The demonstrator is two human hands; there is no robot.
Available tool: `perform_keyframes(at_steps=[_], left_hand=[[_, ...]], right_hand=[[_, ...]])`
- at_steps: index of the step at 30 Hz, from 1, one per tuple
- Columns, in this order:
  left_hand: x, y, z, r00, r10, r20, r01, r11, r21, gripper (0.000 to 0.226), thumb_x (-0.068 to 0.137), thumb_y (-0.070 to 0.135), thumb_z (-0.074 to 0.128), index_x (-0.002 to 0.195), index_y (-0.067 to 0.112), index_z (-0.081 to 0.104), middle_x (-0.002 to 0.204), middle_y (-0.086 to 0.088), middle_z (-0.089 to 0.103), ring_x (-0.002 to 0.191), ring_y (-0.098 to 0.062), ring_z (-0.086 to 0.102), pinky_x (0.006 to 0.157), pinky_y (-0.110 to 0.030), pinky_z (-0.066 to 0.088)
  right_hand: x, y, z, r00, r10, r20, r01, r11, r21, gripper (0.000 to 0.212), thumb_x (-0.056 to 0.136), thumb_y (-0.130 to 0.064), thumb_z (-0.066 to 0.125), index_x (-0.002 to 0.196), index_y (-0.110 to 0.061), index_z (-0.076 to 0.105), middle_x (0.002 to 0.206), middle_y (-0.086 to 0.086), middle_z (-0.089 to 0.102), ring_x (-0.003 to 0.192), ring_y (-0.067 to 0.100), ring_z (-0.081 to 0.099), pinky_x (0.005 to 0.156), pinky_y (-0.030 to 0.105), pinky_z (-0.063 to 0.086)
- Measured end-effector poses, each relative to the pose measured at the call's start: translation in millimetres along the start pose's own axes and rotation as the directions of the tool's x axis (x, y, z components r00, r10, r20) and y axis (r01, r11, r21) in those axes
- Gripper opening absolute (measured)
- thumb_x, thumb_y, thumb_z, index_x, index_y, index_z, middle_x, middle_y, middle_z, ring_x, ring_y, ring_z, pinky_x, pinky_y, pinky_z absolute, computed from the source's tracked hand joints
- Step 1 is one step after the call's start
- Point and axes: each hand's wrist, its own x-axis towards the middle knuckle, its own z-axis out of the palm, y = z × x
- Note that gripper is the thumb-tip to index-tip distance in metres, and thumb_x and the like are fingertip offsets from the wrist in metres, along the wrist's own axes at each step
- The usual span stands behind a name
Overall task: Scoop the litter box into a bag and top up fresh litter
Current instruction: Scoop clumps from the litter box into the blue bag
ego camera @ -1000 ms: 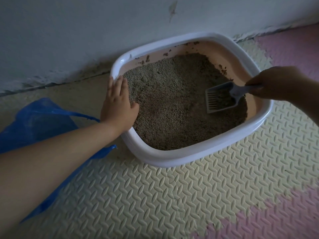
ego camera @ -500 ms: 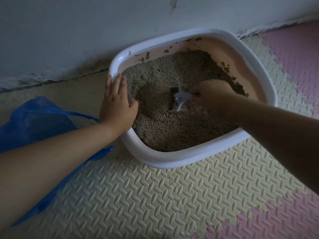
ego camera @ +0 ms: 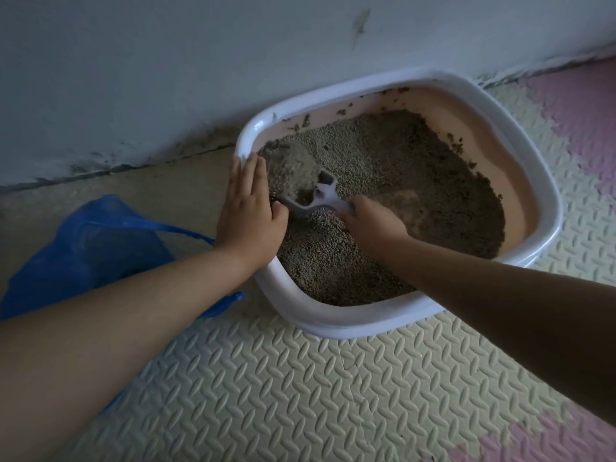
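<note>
Head view: the box (ego camera: pixel 350 323) stands on the mat (ego camera: pixel 300 395) near the wall (ego camera: pixel 166 78), with litter (ego camera: pixel 400 168) inside. The left hand (ego camera: pixel 248 208) lies flat on the left rim, fingers straight and together. The right hand (ego camera: pixel 370 221) has its fingers curled around the scoop (ego camera: pixel 321 196), which is dug into the litter on the left side. The bag (ego camera: pixel 83 248) lies left of the box.

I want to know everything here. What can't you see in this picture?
Head view:
- Scoop: handle hidden in the right hand, part buried in litter.
- Blue bag: inside hidden by its own folds and the left arm.
- Litter box rim: one stretch covered by the left hand.
</note>
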Motion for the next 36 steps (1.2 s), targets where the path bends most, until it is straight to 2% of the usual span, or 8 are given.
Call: perform_keyframes(at_steps=[2, 5, 10, 13, 16, 23, 30, 36], left_hand=[[0, 1, 0, 1.000, -0.008, 0.006, 0.008, 1.000, -0.011, 0.066, 0.094, 0.018, 0.041, 0.151, 0.005, 0.011, 0.160, -0.006, 0.000, 0.146, -0.019, -0.008, 0.115, -0.025, -0.007], [0, 1, -1, 1.000, -0.013, 0.022, 0.014, 1.000, -0.013, 0.067, 0.094, 0.019, 0.040, 0.151, 0.005, 0.009, 0.160, -0.005, -0.002, 0.146, -0.018, -0.010, 0.116, -0.025, -0.007], [0, 1, -2, 0.999, -0.009, 0.032, 0.009, 1.000, -0.007, 0.067, 0.093, 0.020, 0.039, 0.151, 0.006, 0.008, 0.160, -0.005, -0.002, 0.146, -0.018, -0.010, 0.115, -0.025, -0.007], [-1, 1, -2, 0.999, -0.008, 0.038, 0.008, 1.000, -0.005, 0.067, 0.094, 0.020, 0.039, 0.151, 0.006, 0.007, 0.160, -0.004, -0.003, 0.146, -0.017, -0.011, 0.113, -0.023, -0.008], [-1, 1, -3, 0.999, -0.015, 0.048, 0.015, 1.000, -0.004, 0.067, 0.094, 0.021, 0.039, 0.151, 0.006, 0.007, 0.160, -0.004, -0.004, 0.146, -0.016, -0.011, 0.113, -0.024, -0.008], [0, 1, -2, 0.999, -0.005, 0.038, 0.004, 1.000, 0.016, 0.068, 0.092, 0.019, 0.041, 0.151, 0.003, 0.010, 0.160, -0.009, 0.001, 0.147, -0.021, -0.006, 0.116, -0.028, -0.005], [0, 1, -2, 1.000, 0.005, 0.029, -0.006, 1.000, 0.019, 0.068, 0.093, 0.020, 0.041, 0.151, 0.004, 0.010, 0.160, -0.008, 0.001, 0.146, -0.020, -0.007, 0.115, -0.026, -0.006], [0, 0, -1, 0.999, 0.005, 0.034, -0.005, 1.000, 0.015, 0.069, 0.092, 0.020, 0.041, 0.151, 0.004, 0.010, 0.160, -0.008, 0.001, 0.146, -0.020, -0.007, 0.115, -0.026, -0.006]], right_hand=[[-9, 9, -12, 0.996, -0.005, -0.086, 0.006, 1.000, 0.015, 0.024, 0.098, -0.036, 0.041, 0.098, -0.013, 0.050, 0.081, 0.000, 0.053, 0.072, 0.020, 0.050, 0.058, 0.031, 0.032], [-21, 28, -29, 0.980, -0.063, -0.191, 0.047, 0.995, -0.087, 0.024, 0.097, -0.037, 0.044, 0.099, -0.014, 0.052, 0.083, 0.000, 0.053, 0.074, 0.022, 0.051, 0.058, 0.032, 0.032], [-45, 47, -36, 0.964, -0.092, -0.250, 0.071, 0.993, -0.090, 0.026, 0.096, -0.038, 0.045, 0.112, -0.019, 0.053, 0.097, 0.000, 0.062, 0.088, 0.024, 0.058, 0.068, 0.035, 0.046], [-52, 52, -43, 0.965, -0.112, -0.238, 0.084, 0.988, -0.127, 0.031, 0.095, -0.042, 0.042, 0.114, -0.020, 0.053, 0.096, 0.001, 0.064, 0.085, 0.025, 0.060, 0.068, 0.036, 0.048], [-56, 52, -46, 0.968, -0.093, -0.234, 0.065, 0.990, -0.125, 0.031, 0.096, -0.041, 0.043, 0.117, -0.020, 0.053, 0.089, 0.000, 0.061, 0.080, 0.023, 0.057, 0.062, 0.032, 0.038], [-62, 50, -45, 0.961, -0.073, -0.266, 0.063, 0.997, -0.045, 0.020, 0.096, -0.037, 0.045, 0.101, -0.017, 0.048, 0.070, -0.012, 0.045, 0.064, 0.015, 0.049, 0.051, 0.030, 0.027], [-60, 44, -38, 0.951, -0.092, -0.295, 0.109, 0.993, 0.044, 0.023, 0.096, -0.036, 0.045, 0.108, -0.016, 0.050, 0.088, 0.001, 0.060, 0.075, 0.022, 0.057, 0.062, 0.036, 0.045], [-61, 45, -39, 0.948, -0.115, -0.296, 0.135, 0.990, 0.047, 0.023, 0.096, -0.036, 0.044, 0.105, -0.016, 0.051, 0.085, 0.000, 0.060, 0.073, 0.020, 0.056, 0.061, 0.036, 0.045]])
